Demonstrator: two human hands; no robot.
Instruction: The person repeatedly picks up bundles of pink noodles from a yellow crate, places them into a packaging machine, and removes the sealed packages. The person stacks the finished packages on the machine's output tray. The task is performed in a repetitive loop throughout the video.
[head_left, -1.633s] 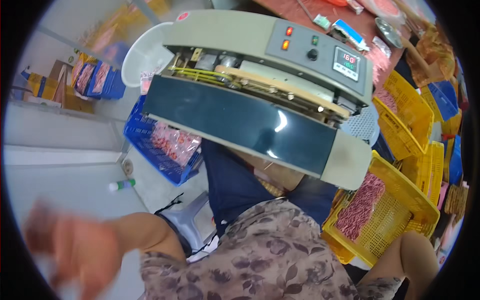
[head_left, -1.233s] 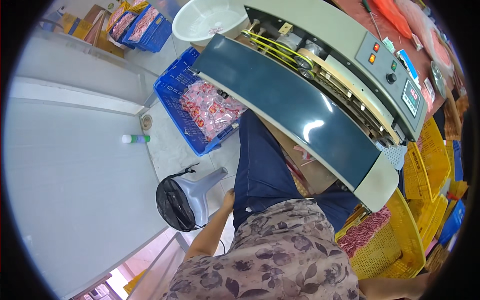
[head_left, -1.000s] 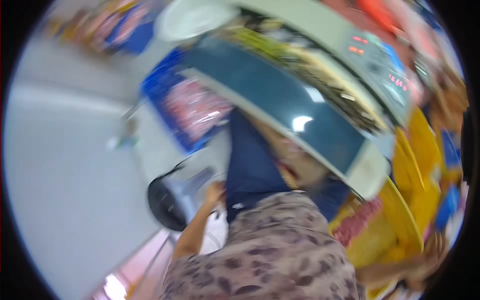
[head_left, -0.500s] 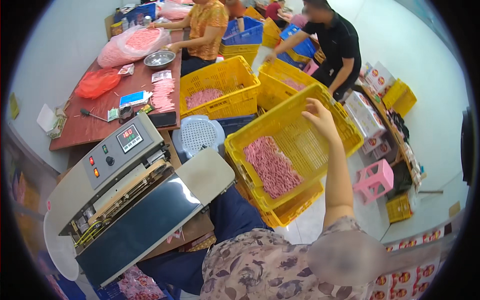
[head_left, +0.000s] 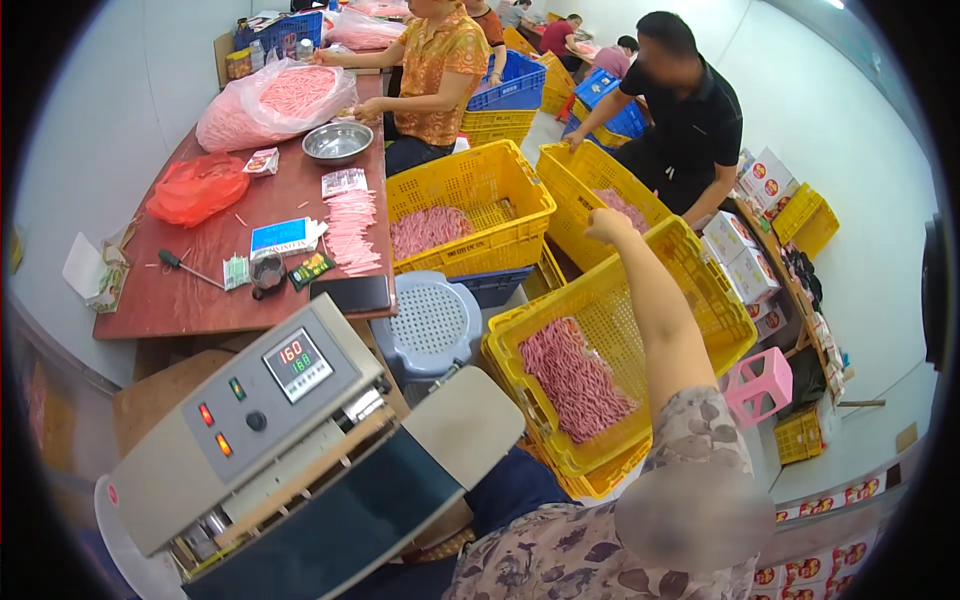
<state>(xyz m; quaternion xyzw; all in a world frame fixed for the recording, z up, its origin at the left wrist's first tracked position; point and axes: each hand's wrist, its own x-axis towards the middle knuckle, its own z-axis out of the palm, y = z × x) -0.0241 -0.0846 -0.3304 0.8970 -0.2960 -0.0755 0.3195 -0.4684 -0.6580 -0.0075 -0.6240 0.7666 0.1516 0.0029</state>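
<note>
My right arm stretches forward over a yellow plastic crate (head_left: 690,330) that holds a heap of thin pink sticks (head_left: 575,380). At its far end my right hand (head_left: 610,227) is beyond the crate's far left rim, beside a second yellow crate (head_left: 565,185). Its fingers curl downward and look closed; what they hold, if anything, is hidden. The second crate also has pink sticks (head_left: 620,205) in it, and a person in black (head_left: 690,120) leans over it with a hand on its rim. My left hand is out of view.
A grey sealing machine (head_left: 270,420) with a lit display stands close at left, beside a blue-grey stool (head_left: 428,315). Behind it, a red-brown table (head_left: 200,290) carries pink sticks, a metal bowl (head_left: 338,143) and a phone (head_left: 350,295). Another yellow crate (head_left: 480,235) stands near a person in orange (head_left: 440,60).
My right hand has gone from spread fingers over the crate to curled fingers past its far left rim. The whole view has shifted, so things appear farther right and lower.
</note>
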